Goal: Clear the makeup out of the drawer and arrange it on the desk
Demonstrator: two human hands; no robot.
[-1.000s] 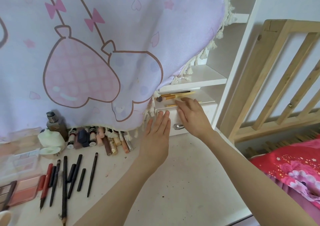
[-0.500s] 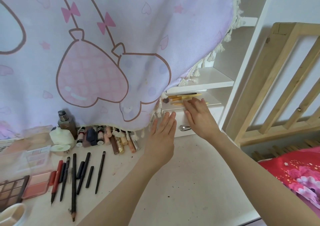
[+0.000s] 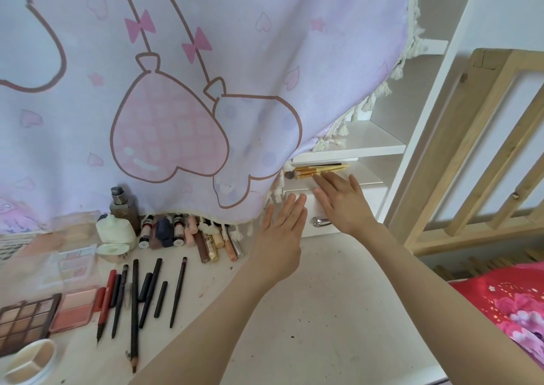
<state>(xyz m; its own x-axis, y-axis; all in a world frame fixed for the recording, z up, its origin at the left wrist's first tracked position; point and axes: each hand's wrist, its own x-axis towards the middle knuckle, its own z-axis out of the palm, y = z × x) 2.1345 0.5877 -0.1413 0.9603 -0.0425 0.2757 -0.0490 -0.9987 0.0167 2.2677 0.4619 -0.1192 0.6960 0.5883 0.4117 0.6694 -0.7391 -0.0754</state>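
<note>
Neither grip holds anything: the right hand [image 3: 343, 200] reaches flat-fingered to the gold-handled brushes [image 3: 319, 170] lying atop the little drawer [image 3: 312, 211], while the left hand [image 3: 282, 231] hovers open. Next, I'd say, pinch the brushes and carry them to the bench [image 3: 309, 311].

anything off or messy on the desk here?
Mostly tidy. Dark specks and smudges dot the bare desk near the arms. The long black pencil overshoots its row toward the front edge. The brushes remain in the open drawer.
</note>
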